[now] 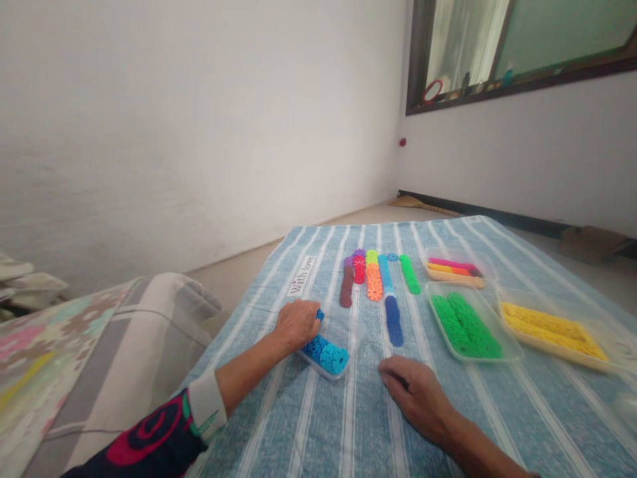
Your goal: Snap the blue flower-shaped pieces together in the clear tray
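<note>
My left hand (298,324) is closed in a pinch over a small clear plastic container, with a dark blue disc (320,315) at its fingertips. Overlapping light blue notched discs (332,358) lie in that container (336,377); the hand hides part of them. On the striped cloth to the right rests my right hand (418,398), its fingers curled together and no object visible in them. Just beyond it is a row of dark blue discs (393,321). Farther back are rows of brown (346,287), red (359,270), orange (375,284), light blue (385,273) and green discs (411,275).
Clear containers on the right hold green discs (465,325), yellow discs (552,328) and mixed-colour discs (455,267). A blue striped cloth (368,431) covers the table. Left of it stands a fabric-covered surface (114,358). A white wall (199,119) rises behind.
</note>
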A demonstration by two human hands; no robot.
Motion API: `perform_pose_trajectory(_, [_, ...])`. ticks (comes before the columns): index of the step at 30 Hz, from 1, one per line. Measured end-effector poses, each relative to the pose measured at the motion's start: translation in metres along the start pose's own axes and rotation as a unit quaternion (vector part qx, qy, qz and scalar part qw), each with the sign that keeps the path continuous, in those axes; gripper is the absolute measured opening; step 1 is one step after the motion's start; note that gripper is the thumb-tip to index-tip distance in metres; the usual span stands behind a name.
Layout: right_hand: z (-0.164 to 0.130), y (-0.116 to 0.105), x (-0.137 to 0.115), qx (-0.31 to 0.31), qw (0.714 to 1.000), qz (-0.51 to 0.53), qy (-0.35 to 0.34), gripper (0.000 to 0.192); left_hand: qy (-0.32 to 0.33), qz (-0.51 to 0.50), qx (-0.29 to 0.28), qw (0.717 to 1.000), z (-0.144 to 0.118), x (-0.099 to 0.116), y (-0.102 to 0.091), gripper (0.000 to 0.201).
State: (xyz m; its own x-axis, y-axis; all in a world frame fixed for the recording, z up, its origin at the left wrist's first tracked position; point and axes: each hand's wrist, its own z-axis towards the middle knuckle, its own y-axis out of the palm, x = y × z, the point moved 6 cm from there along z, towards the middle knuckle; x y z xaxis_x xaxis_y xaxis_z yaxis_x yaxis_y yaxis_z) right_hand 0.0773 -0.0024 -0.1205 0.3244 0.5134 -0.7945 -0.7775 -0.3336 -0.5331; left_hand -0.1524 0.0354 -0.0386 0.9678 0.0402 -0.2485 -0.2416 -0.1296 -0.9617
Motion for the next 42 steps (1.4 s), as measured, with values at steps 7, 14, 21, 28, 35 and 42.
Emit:
perform_pose_trajectory(7, [-0.001, 0.000, 0.000, 0.002, 1.000, -0.005, 0.000, 0.022, 0.036, 0.010, 0.035, 0.999, -0.004, 0.001, 0.002, 0.024])
perform_pose_trajectory(14, [-0.002, 0.001, 0.002, 0.003, 1.000, -0.009, -0.005, 0.021, 0.041, 0.020, 0.072, 0.996, -0.006, -0.003, -0.002, 0.021])
perform_pose_trajectory(21, [-0.002, 0.000, 0.002, 0.006, 1.000, -0.006, -0.010, 0.021, 0.039, 0.025, 0.075, 0.996, -0.008, -0.004, -0.001, 0.022])
perform_pose_trajectory(28, [-0.001, -0.002, -0.001, 0.007, 1.000, -0.009, -0.015, 0.021, 0.050, 0.027, 0.062, 0.996, -0.005, 0.001, -0.005, 0.026])
perform_pose_trajectory(35, [-0.001, -0.003, -0.002, 0.007, 1.000, -0.010, -0.016, 0.020, 0.099, 0.011, -0.021, 0.995, 0.007, 0.022, -0.008, 0.021])
perform_pose_trajectory(42, [0.000, -0.004, -0.002, 0.010, 1.000, -0.013, -0.012, 0.021, 0.100, -0.004, -0.068, 0.993, 0.019, 0.034, -0.008, 0.017])
